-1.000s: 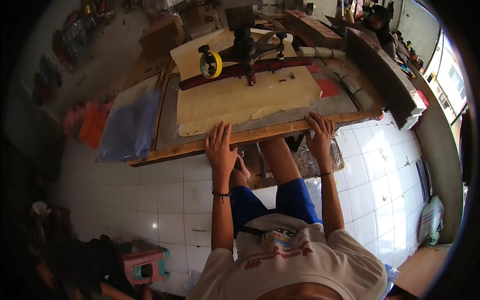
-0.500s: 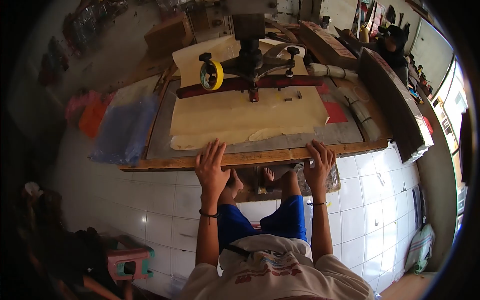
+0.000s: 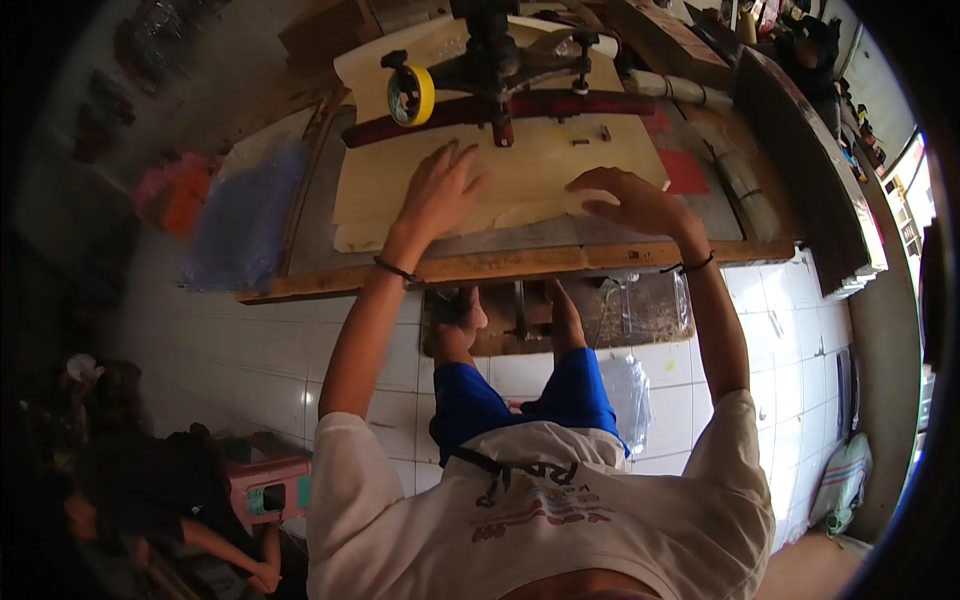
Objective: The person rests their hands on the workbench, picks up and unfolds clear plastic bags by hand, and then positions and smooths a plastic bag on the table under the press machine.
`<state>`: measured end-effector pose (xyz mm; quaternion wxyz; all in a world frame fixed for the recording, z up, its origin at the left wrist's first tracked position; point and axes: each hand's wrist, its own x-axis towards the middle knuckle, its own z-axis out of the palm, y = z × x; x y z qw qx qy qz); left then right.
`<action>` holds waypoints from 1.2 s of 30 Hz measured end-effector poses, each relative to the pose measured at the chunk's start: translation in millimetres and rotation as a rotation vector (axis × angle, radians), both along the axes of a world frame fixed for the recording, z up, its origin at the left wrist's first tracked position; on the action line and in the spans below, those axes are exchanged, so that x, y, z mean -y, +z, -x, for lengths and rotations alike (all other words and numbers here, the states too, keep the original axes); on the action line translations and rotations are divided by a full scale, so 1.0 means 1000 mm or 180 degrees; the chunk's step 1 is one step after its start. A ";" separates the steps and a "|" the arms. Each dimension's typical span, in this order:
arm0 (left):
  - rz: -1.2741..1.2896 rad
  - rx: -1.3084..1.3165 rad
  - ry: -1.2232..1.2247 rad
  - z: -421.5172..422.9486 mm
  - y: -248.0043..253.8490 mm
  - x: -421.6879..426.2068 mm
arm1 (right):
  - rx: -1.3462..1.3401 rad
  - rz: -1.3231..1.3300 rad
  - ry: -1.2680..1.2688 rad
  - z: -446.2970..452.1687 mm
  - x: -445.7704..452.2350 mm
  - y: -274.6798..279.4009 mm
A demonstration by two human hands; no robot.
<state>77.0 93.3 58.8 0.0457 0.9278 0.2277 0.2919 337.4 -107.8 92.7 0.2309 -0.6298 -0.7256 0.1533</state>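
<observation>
My left hand is over the left part of a beige sheet, fingers stretched out. My right hand is above the sheet's right part, fingers apart and bent toward the middle. Both hands are open and hold nothing; I cannot tell whether they touch the sheet. Just beyond them a long dark red bar crosses the sheet, hung from a black metal arm assembly. A roll of yellow tape hangs on its left knob. Small dark metal pieces lie near the bar's right half.
A wooden-edged table carries the sheet. Clear plastic film hangs at its left corner, and long stacked boards line the right. A pink stool is at lower left beside a seated person. Another person is at upper right.
Both hands have left the table's front edge and reached forward over the sheet. My view has tilted down, so the bar and arm sit higher.
</observation>
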 end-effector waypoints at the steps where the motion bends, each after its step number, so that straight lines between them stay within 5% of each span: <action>1: -0.0266 -0.0044 0.0072 -0.007 -0.004 -0.003 | 0.0210 -0.0156 -0.0046 -0.004 -0.009 0.009; 8: -0.0859 -0.0386 0.0176 -0.020 -0.015 -0.021 | 0.1235 -0.0580 -0.0641 -0.022 -0.051 -0.011; 13: -0.0777 -0.0500 0.0077 -0.025 -0.013 -0.025 | 0.1086 -0.1132 -0.0627 -0.024 -0.063 -0.033; 36: -0.0405 -0.0477 -0.0013 -0.042 -0.009 -0.030 | 0.1477 -0.1098 -0.0720 -0.020 -0.081 -0.042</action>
